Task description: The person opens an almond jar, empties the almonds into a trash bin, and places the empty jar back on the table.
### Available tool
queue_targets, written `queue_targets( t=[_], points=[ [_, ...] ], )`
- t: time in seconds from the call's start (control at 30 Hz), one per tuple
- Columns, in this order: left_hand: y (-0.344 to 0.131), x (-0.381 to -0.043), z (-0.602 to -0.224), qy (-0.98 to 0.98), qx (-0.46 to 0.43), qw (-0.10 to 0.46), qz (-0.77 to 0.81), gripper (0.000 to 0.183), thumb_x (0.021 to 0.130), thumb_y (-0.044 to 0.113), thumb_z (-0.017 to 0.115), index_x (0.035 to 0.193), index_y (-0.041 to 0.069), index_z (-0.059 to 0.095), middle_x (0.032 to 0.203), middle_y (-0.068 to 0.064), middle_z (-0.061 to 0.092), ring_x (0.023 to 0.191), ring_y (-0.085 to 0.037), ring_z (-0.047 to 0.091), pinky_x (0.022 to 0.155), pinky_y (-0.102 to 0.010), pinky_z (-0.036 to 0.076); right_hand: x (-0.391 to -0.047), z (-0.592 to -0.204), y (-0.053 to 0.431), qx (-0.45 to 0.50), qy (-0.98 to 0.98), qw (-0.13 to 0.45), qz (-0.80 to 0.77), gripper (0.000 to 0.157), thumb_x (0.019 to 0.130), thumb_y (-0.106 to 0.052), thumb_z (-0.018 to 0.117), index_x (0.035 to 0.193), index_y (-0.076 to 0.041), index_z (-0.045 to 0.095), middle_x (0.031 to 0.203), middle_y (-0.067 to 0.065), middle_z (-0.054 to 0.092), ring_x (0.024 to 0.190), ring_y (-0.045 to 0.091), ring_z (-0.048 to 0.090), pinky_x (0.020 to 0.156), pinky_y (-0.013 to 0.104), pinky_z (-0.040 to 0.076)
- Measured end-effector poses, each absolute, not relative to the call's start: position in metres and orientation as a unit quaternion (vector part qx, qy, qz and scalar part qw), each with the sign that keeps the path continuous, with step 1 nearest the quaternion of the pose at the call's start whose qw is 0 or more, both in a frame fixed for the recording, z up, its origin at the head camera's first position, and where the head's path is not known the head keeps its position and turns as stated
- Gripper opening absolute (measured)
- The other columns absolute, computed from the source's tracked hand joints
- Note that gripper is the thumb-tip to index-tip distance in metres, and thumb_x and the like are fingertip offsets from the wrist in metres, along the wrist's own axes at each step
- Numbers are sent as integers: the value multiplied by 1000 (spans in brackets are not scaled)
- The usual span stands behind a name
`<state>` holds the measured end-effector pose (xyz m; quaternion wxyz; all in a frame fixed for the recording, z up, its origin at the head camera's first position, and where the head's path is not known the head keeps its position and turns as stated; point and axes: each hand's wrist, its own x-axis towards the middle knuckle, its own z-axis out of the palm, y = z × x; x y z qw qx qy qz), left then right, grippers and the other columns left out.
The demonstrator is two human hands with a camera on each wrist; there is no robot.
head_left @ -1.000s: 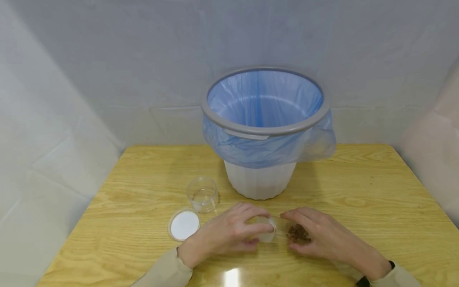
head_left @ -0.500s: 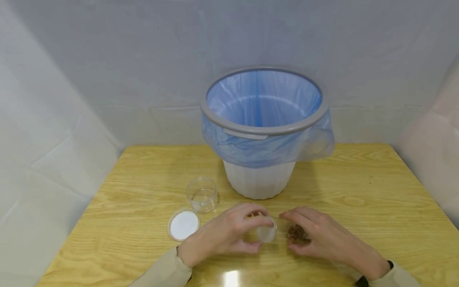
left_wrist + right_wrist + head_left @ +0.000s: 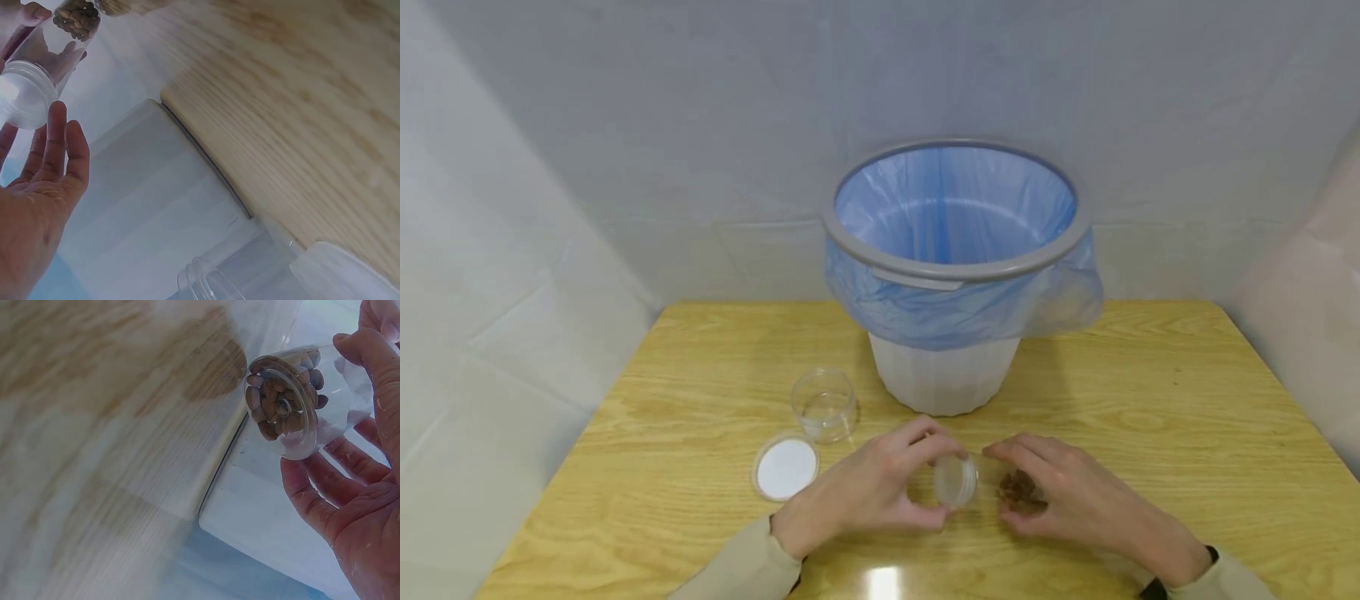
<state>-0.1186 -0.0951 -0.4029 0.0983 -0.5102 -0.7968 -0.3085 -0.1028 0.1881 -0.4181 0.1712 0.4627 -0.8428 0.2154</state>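
Observation:
A clear plastic jar [image 3: 340, 394] lies tilted on its side in my right hand [image 3: 1067, 492], whose fingers and thumb grip it near its base. Brown, nut-like pieces [image 3: 281, 400] are gathered at that base end. On the jar's left end sits a translucent lid [image 3: 955, 481]. My left hand [image 3: 880, 483] has its fingertips and thumb at the lid's edge, curved around it with the palm apart from it. In the left wrist view the lid [image 3: 25, 94] shows above the left fingers.
Behind the hands stands a white bin [image 3: 943, 375] lined with a blue bag [image 3: 940, 312]. An open clear jar [image 3: 824, 407] is left of the bin. Close to it lies a white disc-shaped lid [image 3: 787, 469]. All stand on a wooden table [image 3: 1150, 400].
My left fingers have shifted around the lid, with the index finger drawn back to its upper edge, so more of the lid shows. The right hand and jar stay nearly still.

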Motion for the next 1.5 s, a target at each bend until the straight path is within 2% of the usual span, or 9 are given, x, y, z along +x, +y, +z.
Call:
queue_targets(
  t=[0.2,0.53,0.83,1.03,1.17,1.33,1.5],
  points=[
    [-94,-116,-403,-808,-489,88,-316,53,83,30,83,128,14,59,115,2,61,91,-4,62,80,-12,54,-103,-419,186,465,-837,188,218,60,74,-27,89,125,-9,63,105,-3,67,85,4,64,73,16,53],
    [-94,-111,-399,-836,-441,43,-325,52,86,37,80,129,15,59,117,3,63,90,-8,65,77,-15,56,-102,-419,186,457,-841,186,220,58,77,-29,88,125,-10,64,105,-4,68,85,3,64,72,16,53],
    [-95,-111,-399,-839,-436,40,-323,53,90,42,76,131,14,57,117,3,63,91,-11,67,77,-16,56,-102,-419,186,455,-843,182,220,59,76,-29,88,125,-10,63,103,-5,67,83,1,61,71,15,51],
    [-98,-111,-397,-840,-435,26,-325,56,92,44,74,135,15,55,122,2,63,98,-11,67,84,-20,57,-101,-419,186,453,-845,180,221,61,74,-28,90,125,-9,63,104,-4,68,82,1,61,71,14,52],
    [-99,-112,-398,-830,-454,60,-319,54,92,45,73,134,15,55,124,3,61,105,-11,66,91,-20,56,-101,-420,186,453,-844,184,220,62,73,-27,90,125,-8,64,104,-3,68,82,1,61,70,14,52],
    [-100,-115,-398,-809,-486,113,-310,53,91,42,75,132,14,57,127,3,57,113,-8,62,101,-14,49,-101,-419,186,454,-843,186,220,62,73,-28,90,125,-9,64,103,-4,67,82,1,61,71,14,51],
    [-101,-116,-396,-790,-516,138,-301,49,88,35,79,129,17,60,128,0,57,115,-8,60,102,-15,48,-101,-419,186,454,-843,186,220,60,76,-31,89,126,-9,64,105,-4,68,83,1,61,72,14,51]
  ],
)
